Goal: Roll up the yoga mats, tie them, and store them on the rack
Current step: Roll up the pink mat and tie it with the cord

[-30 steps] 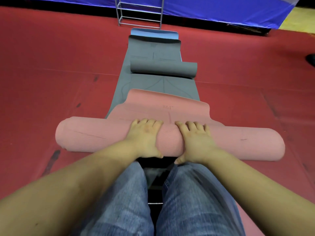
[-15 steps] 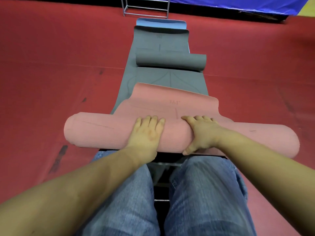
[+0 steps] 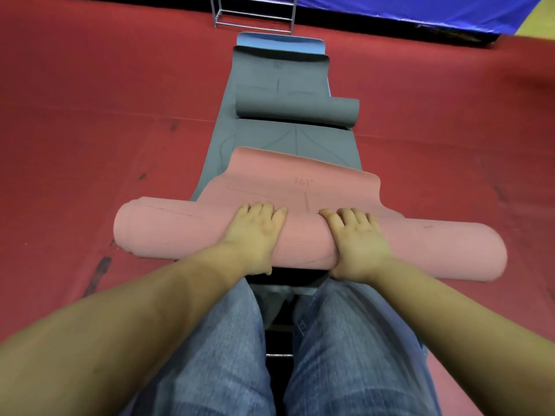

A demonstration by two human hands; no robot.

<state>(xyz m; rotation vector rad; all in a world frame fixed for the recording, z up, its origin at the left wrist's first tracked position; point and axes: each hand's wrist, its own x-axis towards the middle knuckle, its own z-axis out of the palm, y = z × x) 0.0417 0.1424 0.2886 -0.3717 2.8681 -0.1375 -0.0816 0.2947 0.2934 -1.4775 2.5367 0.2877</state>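
Pink foam yoga mat (image 3: 168, 232) lying mostly rolled on red floor (image 3: 90, 115), near underside being hidden | left hand (image 3: 255, 235) pressing roll, fingers draping over top, thumb tucking beneath | right hand (image 3: 357, 238) doing likewise | metal rack (image 3: 255, 19) being cropped at top.

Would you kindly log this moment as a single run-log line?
step: rolling | both hands on pink yoga mat roll | short flat tail left | grey roll ahead | metal rack far end
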